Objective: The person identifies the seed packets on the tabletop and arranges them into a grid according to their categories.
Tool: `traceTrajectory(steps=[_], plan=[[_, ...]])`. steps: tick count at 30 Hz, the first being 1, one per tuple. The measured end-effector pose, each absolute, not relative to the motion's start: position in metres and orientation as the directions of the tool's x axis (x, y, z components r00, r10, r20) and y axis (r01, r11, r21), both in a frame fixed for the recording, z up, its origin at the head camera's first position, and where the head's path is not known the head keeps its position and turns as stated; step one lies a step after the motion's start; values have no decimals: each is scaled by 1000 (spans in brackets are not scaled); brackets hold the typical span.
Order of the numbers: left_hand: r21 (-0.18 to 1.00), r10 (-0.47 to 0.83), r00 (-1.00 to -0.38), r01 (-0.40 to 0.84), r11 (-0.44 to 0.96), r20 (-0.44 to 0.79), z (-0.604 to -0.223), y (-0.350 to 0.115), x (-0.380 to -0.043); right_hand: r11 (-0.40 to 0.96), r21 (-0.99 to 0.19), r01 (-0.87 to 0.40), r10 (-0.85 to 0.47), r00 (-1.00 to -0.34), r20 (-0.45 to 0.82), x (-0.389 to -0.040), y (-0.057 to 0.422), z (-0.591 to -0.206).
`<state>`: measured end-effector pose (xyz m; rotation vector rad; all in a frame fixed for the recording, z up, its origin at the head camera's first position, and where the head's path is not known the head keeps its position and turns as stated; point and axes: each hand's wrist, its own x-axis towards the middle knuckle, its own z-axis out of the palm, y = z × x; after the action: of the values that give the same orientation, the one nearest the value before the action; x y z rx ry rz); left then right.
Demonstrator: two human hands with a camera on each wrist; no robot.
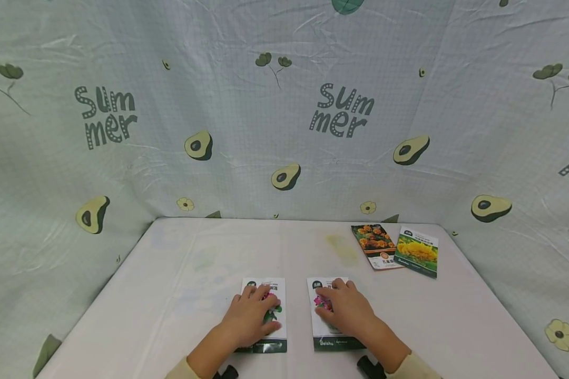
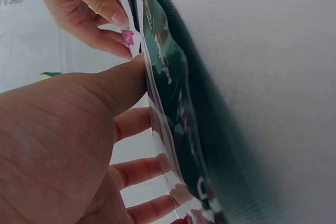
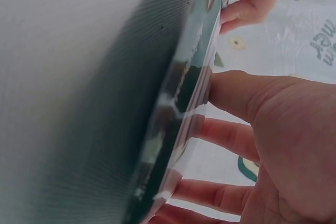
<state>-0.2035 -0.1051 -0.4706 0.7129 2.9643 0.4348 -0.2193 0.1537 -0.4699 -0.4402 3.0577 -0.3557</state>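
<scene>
Two white seed packets with pink flowers and dark green lower bands lie side by side near the front of the table. My left hand (image 1: 252,318) rests spread on the left packet (image 1: 277,345), covering much of its face. On the right packet (image 1: 329,343) lies my right hand (image 1: 348,309), its fingers over the flower picture. In the left wrist view, the thumb and fingertips of the left hand (image 2: 68,140) touch the packet's face (image 2: 168,66). The right wrist view likewise has the right hand's (image 3: 294,140) fingertips against its packet (image 3: 184,82). Neither hand curls round an edge.
At the table's back right lie an orange-flower seed packet (image 1: 373,239) and a yellow-flower seed packet (image 1: 417,251), their edges overlapping. A pale cloth (image 1: 237,105) printed with avocados and lettering rises behind and beside the white table (image 1: 180,284).
</scene>
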Motion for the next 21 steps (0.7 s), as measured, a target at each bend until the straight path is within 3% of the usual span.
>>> traceTrajectory(steps=[21], plan=[[282, 450, -893, 431, 857, -4, -472, -106, -205, 940, -204, -273, -278, -961, 7, -220, 146, -471]])
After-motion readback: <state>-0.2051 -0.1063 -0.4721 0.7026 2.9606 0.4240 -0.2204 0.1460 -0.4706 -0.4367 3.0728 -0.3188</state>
